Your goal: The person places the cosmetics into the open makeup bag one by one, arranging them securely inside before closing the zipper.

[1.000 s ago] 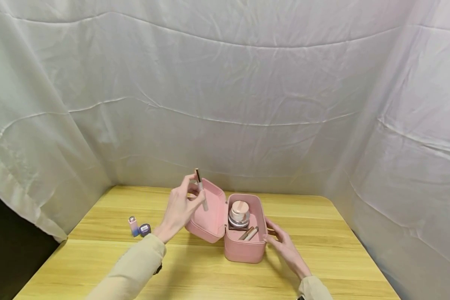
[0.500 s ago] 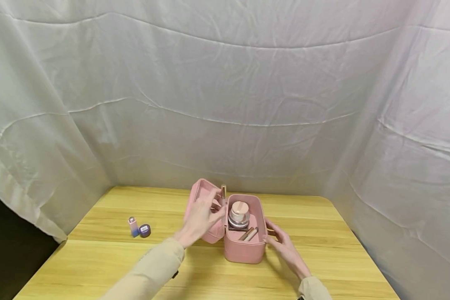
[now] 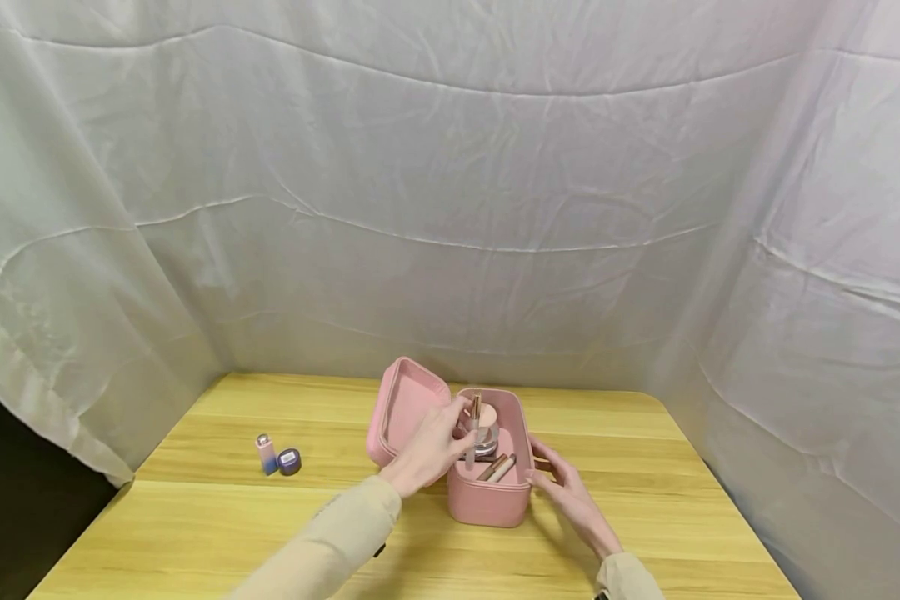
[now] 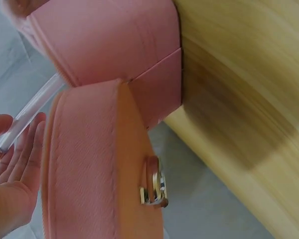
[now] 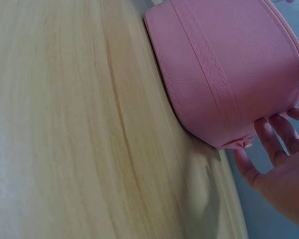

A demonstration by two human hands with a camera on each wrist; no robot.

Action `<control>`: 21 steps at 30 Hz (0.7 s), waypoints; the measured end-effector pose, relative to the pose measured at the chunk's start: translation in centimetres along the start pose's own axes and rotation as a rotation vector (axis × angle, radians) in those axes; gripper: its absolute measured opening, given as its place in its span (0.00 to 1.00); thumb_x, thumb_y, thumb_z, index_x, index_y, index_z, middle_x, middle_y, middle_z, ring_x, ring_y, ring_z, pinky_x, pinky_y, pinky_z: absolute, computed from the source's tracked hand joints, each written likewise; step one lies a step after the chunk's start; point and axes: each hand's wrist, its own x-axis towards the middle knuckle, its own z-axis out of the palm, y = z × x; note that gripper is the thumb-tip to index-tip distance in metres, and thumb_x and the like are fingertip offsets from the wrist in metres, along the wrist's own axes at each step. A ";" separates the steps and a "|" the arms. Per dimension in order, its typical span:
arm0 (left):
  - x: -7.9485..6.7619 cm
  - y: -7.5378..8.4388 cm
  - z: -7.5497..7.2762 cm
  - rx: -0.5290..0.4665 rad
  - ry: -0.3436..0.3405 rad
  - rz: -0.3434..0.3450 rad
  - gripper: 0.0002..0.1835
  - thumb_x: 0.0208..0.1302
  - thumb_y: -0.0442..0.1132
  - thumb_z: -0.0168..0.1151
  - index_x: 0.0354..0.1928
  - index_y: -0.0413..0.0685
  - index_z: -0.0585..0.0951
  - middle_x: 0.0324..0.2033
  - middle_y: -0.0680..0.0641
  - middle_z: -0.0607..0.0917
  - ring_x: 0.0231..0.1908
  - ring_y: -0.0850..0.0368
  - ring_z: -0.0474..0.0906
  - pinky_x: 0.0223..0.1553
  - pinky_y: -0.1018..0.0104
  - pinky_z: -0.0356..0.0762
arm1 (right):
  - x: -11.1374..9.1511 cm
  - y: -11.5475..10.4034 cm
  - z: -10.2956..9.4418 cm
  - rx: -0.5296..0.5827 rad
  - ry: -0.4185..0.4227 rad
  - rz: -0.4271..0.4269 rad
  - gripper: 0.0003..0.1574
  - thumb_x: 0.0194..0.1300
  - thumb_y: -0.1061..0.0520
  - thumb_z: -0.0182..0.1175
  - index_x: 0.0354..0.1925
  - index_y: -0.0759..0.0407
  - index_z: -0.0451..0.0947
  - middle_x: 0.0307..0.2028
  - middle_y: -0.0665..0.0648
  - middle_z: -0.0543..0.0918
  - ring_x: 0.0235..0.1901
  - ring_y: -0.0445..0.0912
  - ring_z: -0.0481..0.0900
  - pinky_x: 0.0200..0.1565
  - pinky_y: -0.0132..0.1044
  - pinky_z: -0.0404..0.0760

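Observation:
My left hand [image 3: 429, 443] pinches a slim lip gloss tube [image 3: 476, 409] between thumb and fingers, upright over the left side of the pink cosmetic case [image 3: 489, 505]. The tube is clear with a gold-brown cap; its clear part [image 4: 34, 103] also shows in the left wrist view. My right hand [image 3: 572, 493] rests against the case's right side, thumb tip at the rim. In the right wrist view its fingers [image 5: 270, 142] touch the outer wall. Inside the case are a round pale-pink jar [image 3: 487, 416], a silver-edged round compact [image 3: 487, 447] and two slim tubes [image 3: 501, 468].
The case's lid [image 3: 412, 400] lies folded open to the left, with a gold clasp [image 4: 157, 181] on it. On the wooden table [image 3: 195, 533] at left stand a pink-and-blue lipstick [image 3: 267, 455] and a small purple jar [image 3: 289, 461]. Pale curtains [image 3: 450, 208] surround the table.
My left hand has carried the lip gloss rightward from above the lid, then lowered it into the case's opening. My right hand has stayed at the case's side.

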 end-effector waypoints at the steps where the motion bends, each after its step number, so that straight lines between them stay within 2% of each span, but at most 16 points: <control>1: 0.0 -0.1 0.2 0.020 -0.011 0.007 0.08 0.66 0.29 0.61 0.46 0.41 0.76 0.34 0.44 0.87 0.34 0.56 0.86 0.35 0.73 0.82 | 0.0 0.0 0.0 -0.001 0.001 -0.002 0.39 0.71 0.64 0.54 0.75 0.71 0.54 0.69 0.80 0.62 0.57 0.42 0.76 0.54 0.27 0.79; 8: -0.1 -0.8 1.2 0.170 -0.073 0.080 0.06 0.64 0.30 0.62 0.41 0.44 0.77 0.29 0.49 0.87 0.30 0.63 0.81 0.34 0.75 0.78 | 0.0 -0.1 0.0 -0.003 -0.005 -0.008 0.39 0.72 0.64 0.54 0.75 0.72 0.54 0.69 0.80 0.63 0.58 0.41 0.76 0.54 0.27 0.79; 14: -0.3 -0.9 1.9 0.255 -0.129 0.060 0.05 0.64 0.34 0.64 0.40 0.46 0.79 0.31 0.51 0.88 0.33 0.62 0.82 0.38 0.70 0.81 | 0.1 0.0 -0.1 0.000 -0.013 0.002 0.39 0.72 0.64 0.54 0.75 0.71 0.53 0.70 0.79 0.63 0.59 0.44 0.75 0.54 0.27 0.79; 21: -0.4 -0.9 2.6 0.380 -0.171 0.053 0.08 0.64 0.36 0.66 0.44 0.49 0.80 0.25 0.54 0.83 0.26 0.65 0.75 0.29 0.72 0.76 | 0.0 0.0 0.0 0.000 0.001 0.001 0.39 0.71 0.64 0.54 0.75 0.72 0.54 0.69 0.80 0.63 0.58 0.44 0.76 0.54 0.28 0.79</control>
